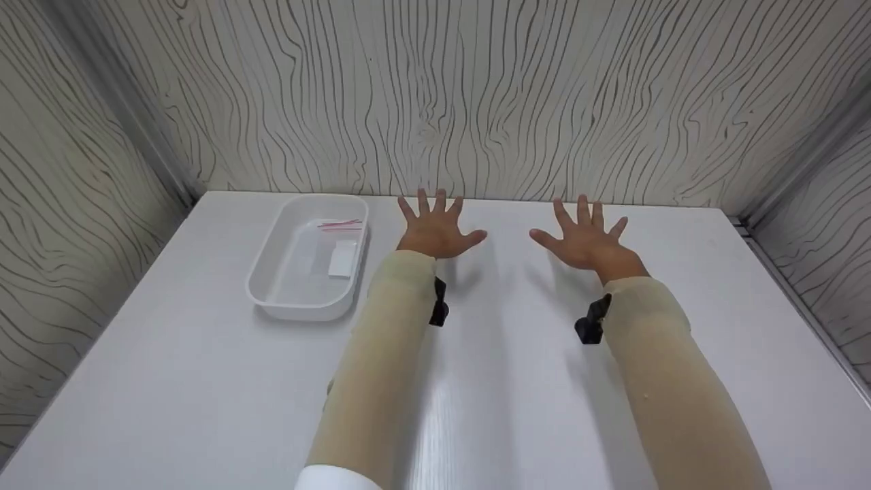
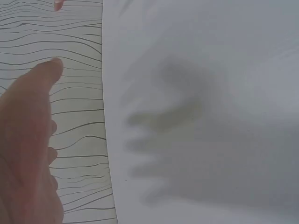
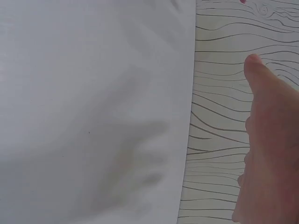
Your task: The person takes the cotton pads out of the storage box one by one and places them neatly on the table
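Both hands are held out over the white table with fingers spread, and neither holds anything. The left hand (image 1: 435,231) is near the table's back edge, just right of a white plastic tray (image 1: 275,309). To its right, with a gap between the thumbs, is the right hand (image 1: 586,245). Inside the tray lie a small white piece (image 1: 342,258) and what looks like clear plastic with red lines (image 1: 340,225). In the left wrist view the left hand (image 2: 25,140) shows side-on, above its shadow. The right wrist view shows the right hand (image 3: 271,149) likewise.
A white table (image 1: 204,395) fills the lower view. Behind it stands a panel (image 1: 476,102) with a dark wood-grain line pattern, and similar panels flank both sides. Black wrist mounts (image 1: 439,303) sit on the inner sides of the beige sleeves (image 1: 388,354).
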A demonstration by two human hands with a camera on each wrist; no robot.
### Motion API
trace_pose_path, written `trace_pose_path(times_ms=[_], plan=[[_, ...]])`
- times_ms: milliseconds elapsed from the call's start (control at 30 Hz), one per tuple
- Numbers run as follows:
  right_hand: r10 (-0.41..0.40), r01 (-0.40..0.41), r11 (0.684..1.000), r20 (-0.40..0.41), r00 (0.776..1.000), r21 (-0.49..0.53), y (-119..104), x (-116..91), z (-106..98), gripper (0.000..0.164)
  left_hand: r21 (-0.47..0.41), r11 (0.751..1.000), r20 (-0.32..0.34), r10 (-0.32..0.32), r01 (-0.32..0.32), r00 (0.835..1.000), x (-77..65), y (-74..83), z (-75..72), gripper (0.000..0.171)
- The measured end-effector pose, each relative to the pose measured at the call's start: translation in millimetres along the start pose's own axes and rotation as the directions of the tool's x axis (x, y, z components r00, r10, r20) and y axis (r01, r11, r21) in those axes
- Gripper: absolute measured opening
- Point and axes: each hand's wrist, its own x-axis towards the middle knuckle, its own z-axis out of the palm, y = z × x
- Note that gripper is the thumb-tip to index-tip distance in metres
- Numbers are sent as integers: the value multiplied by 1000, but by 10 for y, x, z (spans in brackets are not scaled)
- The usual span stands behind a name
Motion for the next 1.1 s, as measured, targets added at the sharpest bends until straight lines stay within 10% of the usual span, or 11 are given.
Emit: trace_pose_path(times_ms=[1100], plan=[[-124,116,988,-73,990,-107,182,-189,-126,94,36,993,27,115,-116,993,-231,-414,-199,84]])
